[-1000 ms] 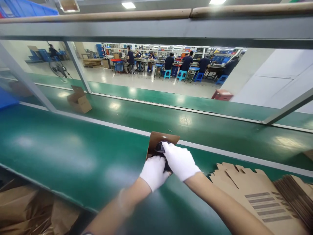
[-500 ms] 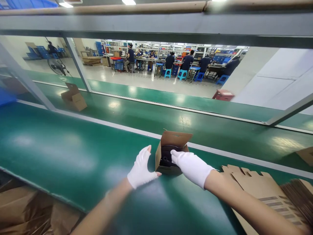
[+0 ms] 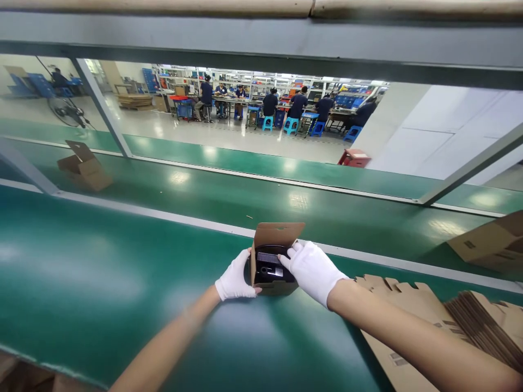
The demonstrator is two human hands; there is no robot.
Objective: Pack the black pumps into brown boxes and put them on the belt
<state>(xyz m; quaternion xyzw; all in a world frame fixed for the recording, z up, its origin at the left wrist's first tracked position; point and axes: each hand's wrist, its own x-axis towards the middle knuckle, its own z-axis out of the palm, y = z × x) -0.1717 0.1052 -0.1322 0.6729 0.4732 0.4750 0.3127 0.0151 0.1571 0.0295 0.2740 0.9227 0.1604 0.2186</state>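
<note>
An open cardboard box (image 3: pixel 276 288) stands upright on the green work surface, its lid flap raised at the back. Inside it lies a glossy black item (image 3: pixel 267 271) with a ribbed strip and a pale label; its exact kind I cannot tell. My left hand (image 3: pixel 236 277), in a white glove with bare fingertips, clasps the box's left side, thumb at the front corner and fingers farther back. My white-gloved right hand (image 3: pixel 312 272) is closed at the right rim. One of its fingers reaches inside over the black item, while the others bend by the right wall.
Flattened cardboard boxes (image 3: pixel 402 310) lie to the right, beside a stack of folded cardboard (image 3: pixel 482 321). Across the white rail (image 3: pixel 163 216) are another open box (image 3: pixel 87 171) at left and a cardboard box (image 3: pixel 486 239) at right. Frame posts rise ahead; people sit farther off.
My left hand has closed onto the box's left side. My right hand has drawn back from inside to the right rim, and the ribbed strip and label now show. The view has shifted right.
</note>
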